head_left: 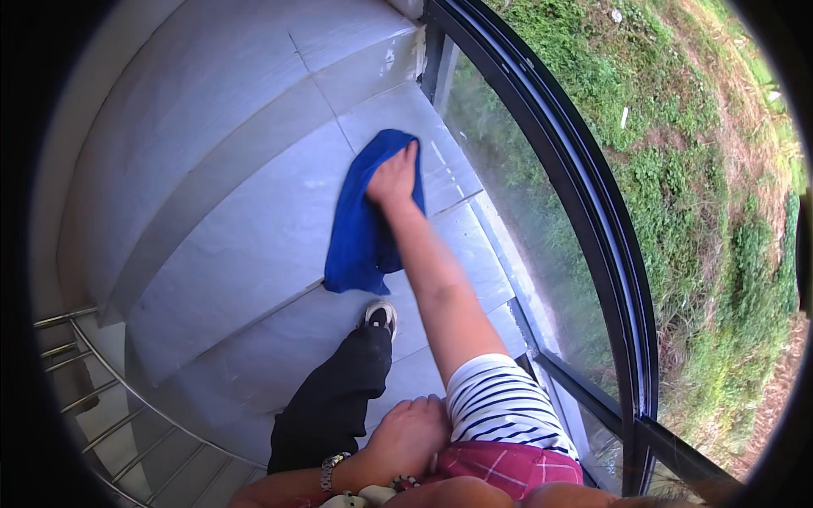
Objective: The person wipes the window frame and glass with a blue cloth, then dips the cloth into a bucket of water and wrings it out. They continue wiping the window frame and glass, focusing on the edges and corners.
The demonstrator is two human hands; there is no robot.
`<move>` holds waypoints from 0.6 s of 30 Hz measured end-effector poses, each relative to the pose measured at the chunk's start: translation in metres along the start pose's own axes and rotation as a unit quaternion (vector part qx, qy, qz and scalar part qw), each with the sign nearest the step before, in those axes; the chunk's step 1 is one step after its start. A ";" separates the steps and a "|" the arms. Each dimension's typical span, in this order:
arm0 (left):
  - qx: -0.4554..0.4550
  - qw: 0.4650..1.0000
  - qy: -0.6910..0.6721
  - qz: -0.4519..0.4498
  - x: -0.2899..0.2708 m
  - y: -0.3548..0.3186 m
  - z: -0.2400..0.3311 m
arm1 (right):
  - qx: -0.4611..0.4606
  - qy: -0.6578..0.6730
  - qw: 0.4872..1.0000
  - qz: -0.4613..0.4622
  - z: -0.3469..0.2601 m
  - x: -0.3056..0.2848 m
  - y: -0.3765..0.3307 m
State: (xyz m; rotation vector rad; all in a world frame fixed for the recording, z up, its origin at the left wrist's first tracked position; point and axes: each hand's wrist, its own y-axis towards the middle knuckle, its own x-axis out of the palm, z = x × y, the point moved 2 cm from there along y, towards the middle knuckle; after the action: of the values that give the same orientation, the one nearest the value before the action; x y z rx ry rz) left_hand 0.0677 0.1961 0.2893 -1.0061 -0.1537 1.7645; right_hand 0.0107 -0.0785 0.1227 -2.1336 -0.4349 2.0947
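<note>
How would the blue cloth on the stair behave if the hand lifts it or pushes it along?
The blue cloth looks floppy: it lies crumpled, draped over the step edge. It probably slides easily, since the grey step seems smooth. It is likely light; the right hand alone presses it flat.

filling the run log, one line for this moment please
right hand flat on blue cloth | cloth on grey stair tread | left hand on thigh
</note>
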 end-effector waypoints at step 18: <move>0.162 0.985 0.032 -0.048 0.037 -0.034 0.044 | 0.231 0.361 0.850 0.307 0.159 0.142 -0.072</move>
State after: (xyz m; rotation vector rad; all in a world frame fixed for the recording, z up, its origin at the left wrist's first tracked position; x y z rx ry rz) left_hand 0.0586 0.2568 0.3153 -0.8045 0.1213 1.6045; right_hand -0.1556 0.0124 0.0014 -2.6716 0.8377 1.1695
